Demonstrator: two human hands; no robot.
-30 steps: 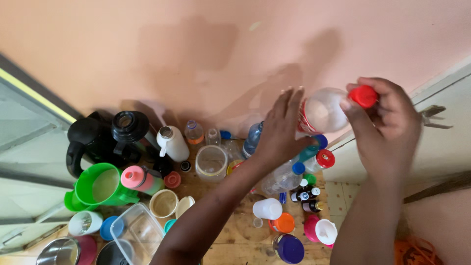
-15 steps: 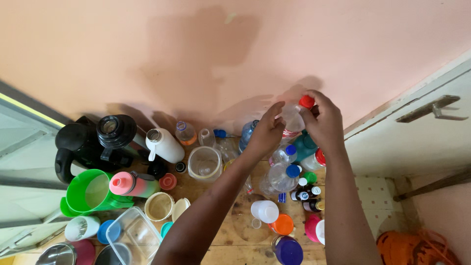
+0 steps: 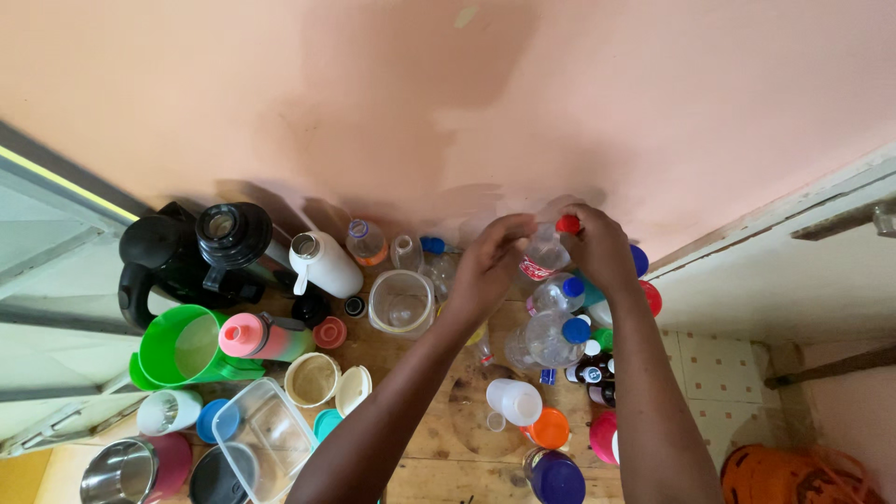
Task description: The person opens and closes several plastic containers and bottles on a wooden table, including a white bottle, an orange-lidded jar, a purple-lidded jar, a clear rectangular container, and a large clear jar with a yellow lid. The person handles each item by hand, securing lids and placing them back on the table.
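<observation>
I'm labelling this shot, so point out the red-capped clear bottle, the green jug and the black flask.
red-capped clear bottle (image 3: 544,254), head view, clear body.
green jug (image 3: 164,329), head view, rim.
black flask (image 3: 231,231), head view, top collar.

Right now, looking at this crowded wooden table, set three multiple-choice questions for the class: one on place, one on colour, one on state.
1. Where is the green jug?
A. left side of the table
B. against the door
C. on the floor

2. What colour is the cap on the clear bottle in the hands?
A. blue
B. red
C. white

3. How is the clear bottle held?
A. lying untouched
B. by one hand
C. by both hands

Answers:
1 A, it stands left of the arms.
2 B, red shows at the right hand.
3 C, the left hand grips it too.
</observation>
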